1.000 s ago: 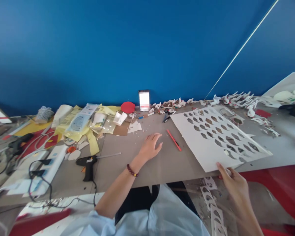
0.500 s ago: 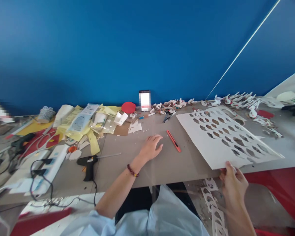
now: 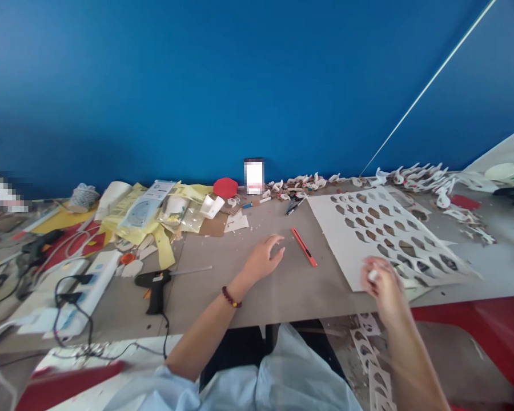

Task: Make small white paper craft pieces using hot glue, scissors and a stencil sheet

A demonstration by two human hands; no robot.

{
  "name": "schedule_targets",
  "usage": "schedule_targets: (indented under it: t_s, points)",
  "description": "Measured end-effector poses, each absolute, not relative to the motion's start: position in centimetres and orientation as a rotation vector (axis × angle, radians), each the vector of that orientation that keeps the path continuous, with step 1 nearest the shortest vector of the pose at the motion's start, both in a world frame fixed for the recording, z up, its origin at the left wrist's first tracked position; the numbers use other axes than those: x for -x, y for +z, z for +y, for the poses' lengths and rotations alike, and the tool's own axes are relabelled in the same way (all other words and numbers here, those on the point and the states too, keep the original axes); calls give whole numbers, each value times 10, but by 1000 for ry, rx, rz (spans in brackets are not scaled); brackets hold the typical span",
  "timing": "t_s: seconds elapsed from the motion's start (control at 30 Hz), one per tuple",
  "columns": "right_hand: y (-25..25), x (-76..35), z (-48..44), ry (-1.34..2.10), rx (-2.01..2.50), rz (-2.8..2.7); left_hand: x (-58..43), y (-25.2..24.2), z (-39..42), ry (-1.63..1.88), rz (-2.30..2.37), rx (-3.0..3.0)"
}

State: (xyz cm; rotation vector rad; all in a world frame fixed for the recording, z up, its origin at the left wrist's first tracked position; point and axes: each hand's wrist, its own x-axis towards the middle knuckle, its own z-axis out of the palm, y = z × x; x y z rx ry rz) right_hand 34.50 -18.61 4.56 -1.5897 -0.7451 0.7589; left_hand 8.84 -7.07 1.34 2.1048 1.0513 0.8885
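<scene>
My left hand (image 3: pixel 263 257) rests on the grey table with its fingers apart and nothing in them. Just right of it lies a red utility knife (image 3: pixel 304 247). Over the near edge of a white sheet with rows of cut-out holes (image 3: pixel 334 228), my right hand (image 3: pixel 381 278) is closed, its fingers curled round a small white piece (image 3: pixel 372 275). Motion blurs that hand, and most of the piece is hidden, so its kind cannot be told. The sheet lies on the table to the right.
A black glue gun (image 3: pixel 155 288) and a white power strip (image 3: pixel 92 291) with cables lie at left. Behind them are yellow papers and packaging (image 3: pixel 148 205). Small white bird-shaped cut-outs (image 3: pixel 420 174) line the back right, near a phone-like screen (image 3: pixel 254 176) against the blue wall.
My right hand has let go of the sheet's near edge and moved up and left over it. The sheet now lies flatter on the table. My left hand stays put.
</scene>
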Motion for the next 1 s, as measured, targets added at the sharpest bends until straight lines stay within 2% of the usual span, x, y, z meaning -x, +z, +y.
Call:
schedule_targets:
  t_s: [0.07,0.13,0.37,0.67,0.83,1.0]
  points:
    - [55,-312,-157,1183,1324,-723,-88,13,-68,922,1030,-1950]
    - [62,-280,-126,1377,1158,-774,-88,12,-64,996,1012,-1803]
    - [43,-214,-52,1379,1058,-939,-82,10,-47,1240,888,-1368]
    - [14,-212,-48,1474,960,-806,-83,5,-39,1293,940,-1237]
    - [14,-223,-43,1294,1124,-796,-80,6,-36,1330,1023,-1210]
    - [26,-248,-47,699,1572,-1337,-77,12,-38,1286,1078,-1214]
